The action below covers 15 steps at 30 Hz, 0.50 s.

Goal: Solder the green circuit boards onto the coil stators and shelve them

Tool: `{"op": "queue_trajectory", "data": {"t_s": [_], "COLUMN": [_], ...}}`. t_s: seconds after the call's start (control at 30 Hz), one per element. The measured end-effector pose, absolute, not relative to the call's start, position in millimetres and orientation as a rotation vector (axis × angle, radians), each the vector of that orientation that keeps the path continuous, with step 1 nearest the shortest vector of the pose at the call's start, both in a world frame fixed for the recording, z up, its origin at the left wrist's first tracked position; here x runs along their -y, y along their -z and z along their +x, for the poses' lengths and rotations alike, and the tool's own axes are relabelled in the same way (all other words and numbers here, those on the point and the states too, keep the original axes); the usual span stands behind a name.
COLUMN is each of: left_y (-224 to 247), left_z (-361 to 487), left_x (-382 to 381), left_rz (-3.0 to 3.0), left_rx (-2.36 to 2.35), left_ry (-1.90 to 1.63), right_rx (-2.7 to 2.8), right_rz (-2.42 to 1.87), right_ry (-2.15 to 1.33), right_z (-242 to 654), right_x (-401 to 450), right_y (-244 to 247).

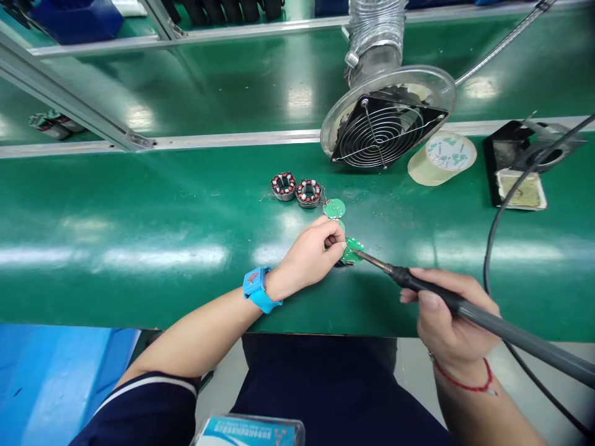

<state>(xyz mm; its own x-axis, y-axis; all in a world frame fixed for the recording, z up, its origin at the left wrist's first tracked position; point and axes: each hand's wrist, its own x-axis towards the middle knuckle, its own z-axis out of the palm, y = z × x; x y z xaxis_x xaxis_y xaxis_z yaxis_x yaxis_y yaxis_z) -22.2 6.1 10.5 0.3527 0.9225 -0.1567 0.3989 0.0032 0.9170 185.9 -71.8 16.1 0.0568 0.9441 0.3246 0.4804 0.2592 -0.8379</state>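
Observation:
My right hand point(458, 316) grips a soldering iron point(418, 284), its tip resting on or just over a round green circuit board point(354, 248). At that board's left edge, my left hand point(316, 251) is closed in a pinch. Whatever lies between its fingertips is too small to make out. A dark part shows under the board, mostly hidden. Just beyond my left hand lies another round green board point(334, 209), with a further one partly covered by my fingers. Two wound motor stators point(283, 186) stand side by side to the left, thin wires sticking out.
A fume extractor with a fan grille point(381, 136) hangs over the back of the green bench point(153, 248). Right of it stand a roll of clear tape point(441, 158) and a soldering iron stand point(520, 164) with a sponge. The iron's cable point(493, 248) loops along the right.

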Motion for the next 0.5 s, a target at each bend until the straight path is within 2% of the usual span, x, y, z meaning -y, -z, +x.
{"op": "queue_trajectory", "data": {"t_s": [0.23, 0.5], "left_y": [-4.9, -2.1], "left_z": [-24.8, -22.3], "left_x": [-8.2, -7.5], "left_rz": [1.518, 1.384], "left_rx": [-1.175, -1.208], "left_ry": [-0.652, -0.635], "right_rx": [1.622, 1.934], "right_rz": [-1.385, -1.246], "right_ry": [-0.638, -0.444], "right_z": [186.0, 188.4], "right_x": [73.9, 75.1], "right_y": [-17.3, -23.7]}}
